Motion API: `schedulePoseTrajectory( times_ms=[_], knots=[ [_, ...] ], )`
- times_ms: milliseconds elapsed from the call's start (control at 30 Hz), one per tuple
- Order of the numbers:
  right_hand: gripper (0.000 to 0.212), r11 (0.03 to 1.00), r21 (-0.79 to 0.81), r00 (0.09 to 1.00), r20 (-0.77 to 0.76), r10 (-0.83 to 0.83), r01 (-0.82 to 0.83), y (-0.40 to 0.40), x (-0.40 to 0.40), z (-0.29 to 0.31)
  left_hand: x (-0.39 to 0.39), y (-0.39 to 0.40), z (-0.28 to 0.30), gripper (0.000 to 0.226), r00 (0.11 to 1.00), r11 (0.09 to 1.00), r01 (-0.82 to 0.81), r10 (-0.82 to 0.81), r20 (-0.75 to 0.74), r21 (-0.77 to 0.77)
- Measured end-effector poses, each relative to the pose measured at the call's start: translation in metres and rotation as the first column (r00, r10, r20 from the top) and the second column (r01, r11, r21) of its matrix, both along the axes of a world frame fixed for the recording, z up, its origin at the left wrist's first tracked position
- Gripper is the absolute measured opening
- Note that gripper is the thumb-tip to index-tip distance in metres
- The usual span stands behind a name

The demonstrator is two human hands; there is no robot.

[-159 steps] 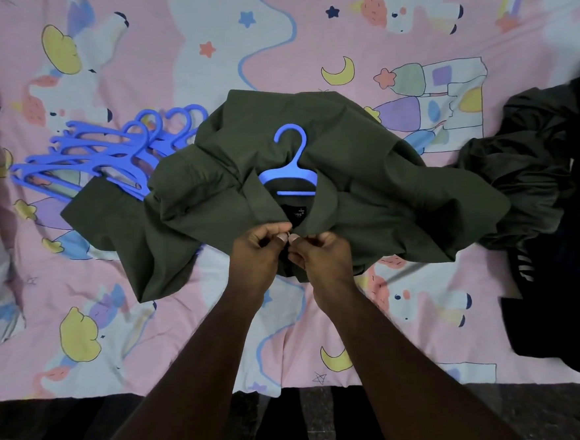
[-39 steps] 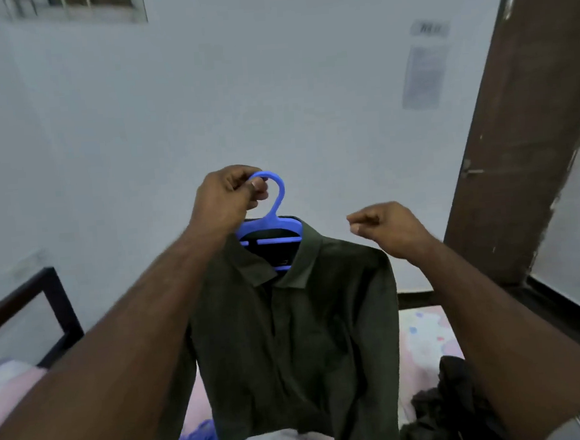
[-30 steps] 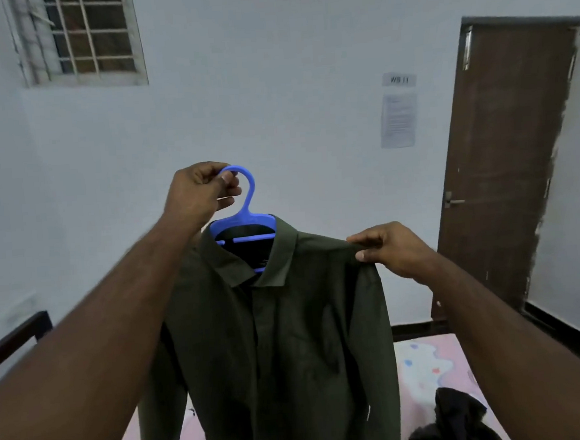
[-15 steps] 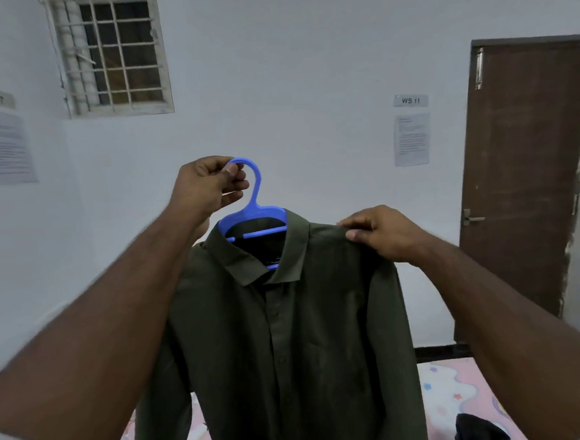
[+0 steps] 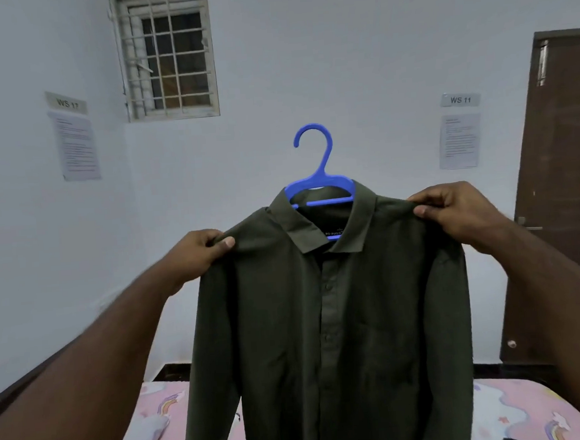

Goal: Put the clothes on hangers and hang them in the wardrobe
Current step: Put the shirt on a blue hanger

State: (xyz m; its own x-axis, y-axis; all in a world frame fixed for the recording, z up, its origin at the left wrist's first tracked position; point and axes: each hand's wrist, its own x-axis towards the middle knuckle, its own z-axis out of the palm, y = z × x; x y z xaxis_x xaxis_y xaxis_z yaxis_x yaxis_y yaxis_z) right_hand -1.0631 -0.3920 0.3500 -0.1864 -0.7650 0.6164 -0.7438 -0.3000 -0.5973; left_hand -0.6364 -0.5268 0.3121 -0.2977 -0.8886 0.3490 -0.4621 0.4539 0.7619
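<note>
head view: you hold the dark green shirt (image 5: 326, 320) up in front of you, above the pink patterned bed (image 5: 522, 416), with the blue hanger (image 5: 320, 180) seated inside its collar and the hook standing free above. your left hand (image 5: 198, 257) pinches the shirt's left-hand shoulder seam, thumb on the front face and fingers curled behind; your right hand (image 5: 459, 211) pinches the opposite shoulder in the same way. neither hand touches the hanger itself.

handling: the shirt looks light and limp, and it drapes straight down with the placket buttoned, so it will swing and can slide sideways off smooth plastic arms. the hanger appears stiff and light. for carrying, the hook or its neck is the safest hold, since the cloth then hangs by its own weight; the shoulders suit only squaring up, as here.

change: half a second ago your left hand gripped the hook and only your right hand was on a shoulder. your left hand has since left the hook and gone to the other shoulder, and the hook is now bare. the window (image 5: 167, 53), the wall notices and the brown door (image 5: 566, 166) sit further right than before. no wardrobe is in sight.
</note>
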Motion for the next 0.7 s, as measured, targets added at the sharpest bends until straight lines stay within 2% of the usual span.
schedulePoseTrajectory(
  times_ms=[100,233,400,600,700],
  knots=[
    [0.025,1.0,0.015,1.0,0.022,0.014,-0.014,0.003,-0.001,-0.002,0.002,-0.002,-0.002,0.024,0.996,0.999,-0.01,0.006,-0.084,-0.049],
    [0.027,0.999,-0.004,0.995,0.089,0.042,-0.042,0.009,-0.004,0.001,0.007,-0.005,0.002,0.014,0.953,1.0,0.011,-0.017,-0.301,-0.022],
    [0.024,0.996,0.024,0.984,0.16,0.079,-0.084,0.007,-0.009,-0.001,0.001,-0.001,0.005,0.012,0.921,0.998,0.062,-0.064,-0.384,-0.018],
    [0.018,0.974,0.022,0.937,0.279,0.212,-0.227,-0.003,-0.018,-0.006,-0.001,0.004,0.014,0.011,0.803,0.992,-0.084,0.013,-0.596,-0.091],
    [0.019,0.937,0.099,0.898,0.335,0.285,-0.334,-0.013,-0.019,-0.031,0.003,0.01,0.013,0.012,0.767,0.985,-0.156,0.073,-0.637,-0.075]
  ],
)
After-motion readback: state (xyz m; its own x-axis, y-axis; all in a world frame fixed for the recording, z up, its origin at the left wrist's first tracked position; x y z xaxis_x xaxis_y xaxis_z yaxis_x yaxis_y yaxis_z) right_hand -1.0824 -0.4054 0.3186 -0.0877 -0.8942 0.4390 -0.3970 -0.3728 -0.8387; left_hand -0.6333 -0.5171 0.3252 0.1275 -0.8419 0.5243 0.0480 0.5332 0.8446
